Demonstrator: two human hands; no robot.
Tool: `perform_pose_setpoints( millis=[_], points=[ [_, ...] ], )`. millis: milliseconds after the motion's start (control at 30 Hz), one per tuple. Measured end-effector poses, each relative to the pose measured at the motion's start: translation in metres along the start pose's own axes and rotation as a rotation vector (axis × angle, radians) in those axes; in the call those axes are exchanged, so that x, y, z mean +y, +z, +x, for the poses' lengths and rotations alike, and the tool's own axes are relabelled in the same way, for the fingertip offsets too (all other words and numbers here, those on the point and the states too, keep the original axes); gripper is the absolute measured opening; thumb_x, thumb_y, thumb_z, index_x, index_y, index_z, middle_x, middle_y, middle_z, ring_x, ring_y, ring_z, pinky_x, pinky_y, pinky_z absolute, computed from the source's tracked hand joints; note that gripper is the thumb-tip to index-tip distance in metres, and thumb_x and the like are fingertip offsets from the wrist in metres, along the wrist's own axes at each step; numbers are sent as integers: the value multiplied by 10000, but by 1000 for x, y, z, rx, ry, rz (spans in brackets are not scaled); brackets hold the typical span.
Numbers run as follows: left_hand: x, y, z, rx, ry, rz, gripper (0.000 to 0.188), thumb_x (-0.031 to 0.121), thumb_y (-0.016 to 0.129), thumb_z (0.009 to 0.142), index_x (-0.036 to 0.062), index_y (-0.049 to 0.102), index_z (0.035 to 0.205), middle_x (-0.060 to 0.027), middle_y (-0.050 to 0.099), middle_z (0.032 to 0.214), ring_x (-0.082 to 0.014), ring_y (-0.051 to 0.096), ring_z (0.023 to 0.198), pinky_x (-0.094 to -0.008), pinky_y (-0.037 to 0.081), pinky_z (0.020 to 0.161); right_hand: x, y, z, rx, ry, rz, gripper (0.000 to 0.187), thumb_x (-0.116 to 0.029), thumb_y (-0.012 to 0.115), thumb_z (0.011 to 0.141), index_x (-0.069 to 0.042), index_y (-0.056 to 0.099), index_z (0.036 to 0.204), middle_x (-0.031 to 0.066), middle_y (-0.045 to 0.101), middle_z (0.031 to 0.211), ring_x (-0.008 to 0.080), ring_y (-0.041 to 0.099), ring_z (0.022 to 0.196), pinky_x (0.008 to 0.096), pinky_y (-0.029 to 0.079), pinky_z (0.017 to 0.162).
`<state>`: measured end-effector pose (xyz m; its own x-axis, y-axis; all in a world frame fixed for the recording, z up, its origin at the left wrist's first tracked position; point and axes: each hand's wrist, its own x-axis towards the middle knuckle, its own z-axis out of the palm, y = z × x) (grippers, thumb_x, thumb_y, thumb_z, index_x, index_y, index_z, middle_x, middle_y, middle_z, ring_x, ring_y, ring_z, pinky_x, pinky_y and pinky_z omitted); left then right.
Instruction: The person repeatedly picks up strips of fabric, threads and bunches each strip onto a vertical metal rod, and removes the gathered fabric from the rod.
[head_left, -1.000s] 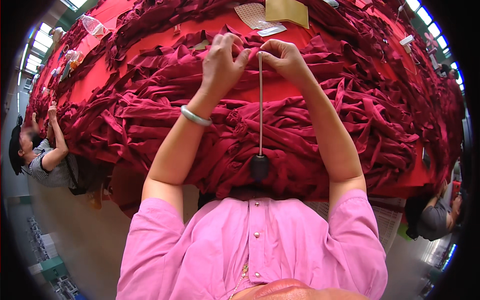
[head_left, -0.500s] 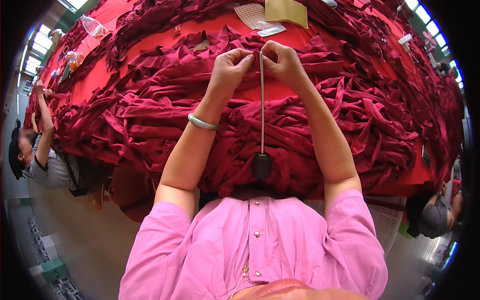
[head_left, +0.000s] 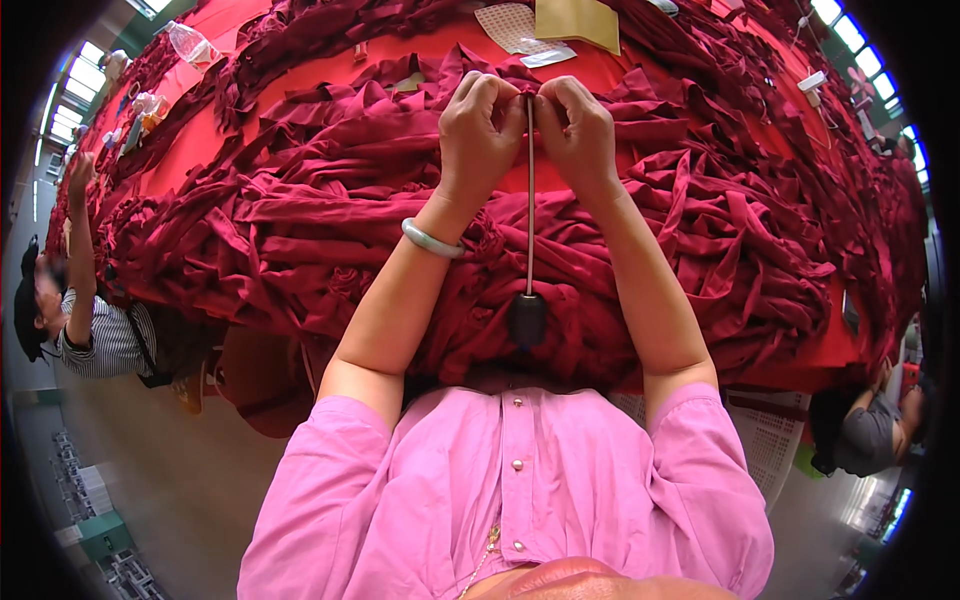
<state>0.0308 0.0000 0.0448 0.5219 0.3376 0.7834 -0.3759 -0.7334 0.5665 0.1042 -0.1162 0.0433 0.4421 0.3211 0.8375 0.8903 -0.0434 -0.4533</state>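
My left hand point(head_left: 482, 134) and my right hand point(head_left: 577, 136) come together over the heap, thumbs and fingers pinched on a small bit of dark red fabric point(head_left: 527, 92). The pinched fabric sits at the tip of a long thin metal rod point(head_left: 531, 200) with a black handle point(head_left: 527, 320), much like a screwdriver. Its shaft runs between my forearms toward my chest, the handle at the near end. Neither hand grips the handle. Dark red cloth strips point(head_left: 330, 215) lie heaped and tangled under my hands and arms.
A yellow folder-like sheet point(head_left: 578, 24), a patterned paper point(head_left: 515, 28) and a clear plastic bottle point(head_left: 190, 42) lie on the red-covered table point(head_left: 300, 82). A person in a striped top point(head_left: 110, 335) is at the left edge; another in grey point(head_left: 868, 435) is at the right.
Both hands have shifted slightly away from me, and their fingers are curled more tightly at the rod's tip. The rod and handle appear slightly higher in view. The person at left has moved an arm.
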Motion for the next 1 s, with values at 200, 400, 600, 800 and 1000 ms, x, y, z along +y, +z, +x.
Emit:
perform_pose_setpoints(
  millis=[200,400,600,800,1000],
  points=[
    [11,-2,3,44,62,5,83,4,644,768,27,574,806,-86,547,742,-215,556,621,-312,443,557,-12,0,2,-3,101,85,49,-26,589,833,4,550,840,145,555,754,326,568,663,361,448,582],
    [16,-11,-27,-35,-37,-1,52,30,637,821,24,586,831,-54,571,729,-147,567,623,-254,447,569,-23,-9,-20,-72,131,127,47,-12,570,848,4,531,829,135,537,731,270,554,626,336,436,574],
    [5,-20,-23,-255,-1013,-1018,170,244,598,929,84,614,873,-22,632,793,-128,596,663,-254,450,549,-18,-23,-19,-333,363,368,130,-97,551,939,-6,547,846,-34,492,716,24,429,696,197,375,601],
    [6,-3,-20,-223,-929,-1132,127,198,668,889,94,602,860,33,580,711,-47,508,564,-184,397,514,4,-31,13,-459,452,194,367,-304,510,978,16,605,824,-21,510,666,58,464,631,246,400,559],
    [2,-17,-54,-251,-1059,-1308,130,211,597,932,81,601,942,10,611,768,-70,561,637,-210,437,533,-34,-5,-3,-338,372,-377,407,-373,444,941,-19,597,808,228,626,754,415,613,801,522,460,698]
  ],
)
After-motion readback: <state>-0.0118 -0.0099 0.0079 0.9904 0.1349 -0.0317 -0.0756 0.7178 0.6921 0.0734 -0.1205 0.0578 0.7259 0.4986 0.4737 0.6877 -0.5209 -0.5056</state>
